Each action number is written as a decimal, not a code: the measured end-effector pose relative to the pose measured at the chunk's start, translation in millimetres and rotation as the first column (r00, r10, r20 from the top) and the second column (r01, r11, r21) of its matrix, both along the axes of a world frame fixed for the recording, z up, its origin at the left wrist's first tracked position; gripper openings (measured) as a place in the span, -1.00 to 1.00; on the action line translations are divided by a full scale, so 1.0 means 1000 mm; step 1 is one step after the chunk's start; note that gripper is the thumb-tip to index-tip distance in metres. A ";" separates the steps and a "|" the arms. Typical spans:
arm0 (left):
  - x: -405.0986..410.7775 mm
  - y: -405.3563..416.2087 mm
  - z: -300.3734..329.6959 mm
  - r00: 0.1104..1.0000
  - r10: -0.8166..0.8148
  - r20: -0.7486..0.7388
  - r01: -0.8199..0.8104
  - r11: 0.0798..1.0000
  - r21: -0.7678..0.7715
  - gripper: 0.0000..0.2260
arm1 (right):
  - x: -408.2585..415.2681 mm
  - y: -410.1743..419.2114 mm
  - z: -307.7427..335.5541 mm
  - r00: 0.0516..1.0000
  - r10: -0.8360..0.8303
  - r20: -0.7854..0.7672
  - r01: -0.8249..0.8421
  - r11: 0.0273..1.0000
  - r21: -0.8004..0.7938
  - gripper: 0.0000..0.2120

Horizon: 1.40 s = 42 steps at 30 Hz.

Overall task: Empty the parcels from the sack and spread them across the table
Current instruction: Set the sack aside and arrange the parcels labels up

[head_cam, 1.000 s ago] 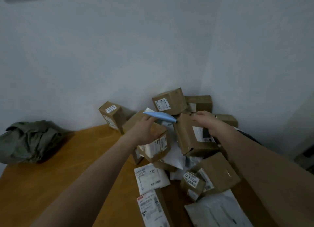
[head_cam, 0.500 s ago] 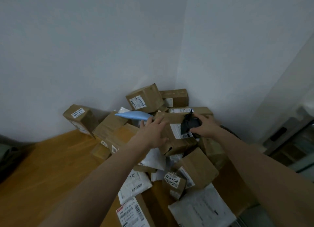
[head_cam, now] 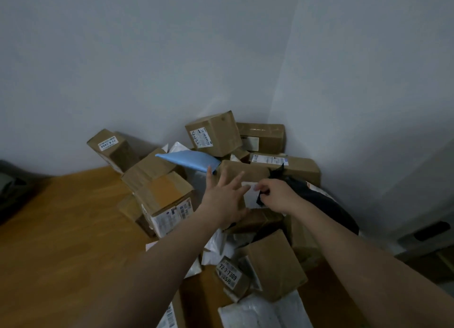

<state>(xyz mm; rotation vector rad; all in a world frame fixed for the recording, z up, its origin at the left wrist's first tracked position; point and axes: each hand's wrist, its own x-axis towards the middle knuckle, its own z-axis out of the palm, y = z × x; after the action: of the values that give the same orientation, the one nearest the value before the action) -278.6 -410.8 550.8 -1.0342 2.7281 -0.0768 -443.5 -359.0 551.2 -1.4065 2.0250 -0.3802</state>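
Mid-frame, your left hand spreads flat against a box to steady it, judging by its placement, while your right hand pinches the black bag free.

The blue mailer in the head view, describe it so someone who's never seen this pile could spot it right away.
Look to the room corner where the parcel pile is heaped on the wooden table. Just above the left hand, the blue mailer pokes out flat. It is the only blue item among brown boxes and white bags.
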 end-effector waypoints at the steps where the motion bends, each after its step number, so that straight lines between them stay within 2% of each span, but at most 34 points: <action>1: 0.002 -0.001 -0.004 0.999 0.021 0.042 -0.020 1.000 -0.011 -0.39 | -0.004 -0.007 -0.006 0.999 0.030 -0.031 -0.027 0.996 0.083 -0.61; 3: 0.009 -0.006 -0.010 0.995 0.061 0.084 -0.061 0.998 -0.007 -0.40 | -0.008 -0.019 -0.014 0.985 0.086 -0.151 -0.050 0.971 0.232 -0.37; 5: 0.018 -0.009 -0.016 0.992 0.103 0.076 -0.105 0.994 0.012 -0.41 | -0.013 -0.029 -0.020 0.980 0.033 -0.194 0.029 0.950 0.312 -0.10; 7: 0.029 -0.009 -0.018 0.987 0.135 0.081 -0.136 0.991 0.010 -0.40 | -0.016 -0.039 -0.031 0.983 -0.002 -0.181 0.065 0.939 0.339 0.14; 10: 0.050 -0.006 -0.018 0.980 0.193 0.042 -0.193 0.981 -0.014 -0.42 | -0.010 -0.054 -0.043 0.997 0.008 -0.071 0.020 0.926 0.378 0.40; 11: 0.057 -0.005 -0.018 0.975 0.223 0.006 -0.223 0.974 -0.031 -0.44 | -0.005 -0.058 -0.045 0.999 0.006 -0.054 0.014 0.931 0.366 0.40; 13: 0.071 -0.005 -0.016 0.942 0.322 -0.092 -0.328 0.943 -0.062 -0.48 | 0.008 -0.064 -0.042 1.000 0.002 -0.028 0.006 0.958 0.285 0.27; 17: 0.098 -0.010 -0.015 0.765 0.589 -0.259 -0.603 0.797 0.032 -0.50 | 0.024 -0.075 -0.032 0.977 -0.154 0.150 0.153 0.988 0.014 -0.01; 18: 0.105 -0.011 -0.017 0.713 0.648 -0.268 -0.655 0.752 0.077 -0.51 | 0.026 -0.075 -0.030 0.971 -0.176 0.165 0.176 0.984 0.018 -0.02; 21: 0.128 -0.012 -0.025 0.601 0.757 -0.257 -0.719 0.652 0.241 -0.52 | 0.035 -0.071 -0.042 0.932 -0.245 0.266 0.201 0.963 0.182 0.05; 23: 0.141 -0.009 -0.030 0.597 0.765 -0.241 -0.708 0.644 0.290 -0.55 | 0.048 -0.068 -0.048 0.916 -0.252 0.311 0.186 0.956 0.225 0.02; 25: 0.154 -0.007 -0.032 0.574 0.779 -0.252 -0.712 0.627 0.315 -0.57 | 0.068 -0.070 -0.048 0.894 -0.246 0.375 0.173 0.960 0.218 -0.13; 28: 0.173 -0.006 -0.026 0.402 0.852 -0.335 -0.795 0.507 0.334 -0.57 | 0.099 -0.078 -0.041 0.907 -0.155 0.392 0.067 0.971 0.230 -0.28; 31: 0.198 -0.010 -0.027 0.269 0.915 -0.302 -0.844 0.375 0.385 -0.49 | 0.120 -0.088 -0.029 0.921 -0.081 0.381 0.007 0.982 0.191 -0.38; 33: 0.219 -0.015 -0.039 0.250 0.937 -0.245 -0.814 0.340 0.470 -0.46 | 0.120 -0.095 -0.029 0.930 -0.115 0.349 0.078 0.990 0.119 -0.42; 35: 0.234 -0.019 -0.053 0.288 0.939 -0.190 -0.767 0.345 0.542 -0.47 | 0.113 -0.098 -0.038 0.958 -0.159 0.238 0.135 0.984 0.115 -0.38; 39: 0.245 -0.008 -0.073 0.304 0.942 -0.141 -0.693 0.320 0.645 -0.53 | 0.111 -0.077 -0.069 0.986 -0.166 -0.011 0.158 0.914 0.373 -0.27; 42: 0.255 0.000 -0.084 0.298 0.952 -0.066 -0.702 0.265 0.661 -0.37 | 0.141 -0.062 -0.084 0.989 -0.145 0.002 0.132 0.906 0.403 -0.28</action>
<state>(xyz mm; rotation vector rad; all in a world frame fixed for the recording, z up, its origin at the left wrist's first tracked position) -23.8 -411.3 467.1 -2.3933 1.7473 1.1849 -302.8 -421.4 467.0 -1.0012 2.0372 -0.0358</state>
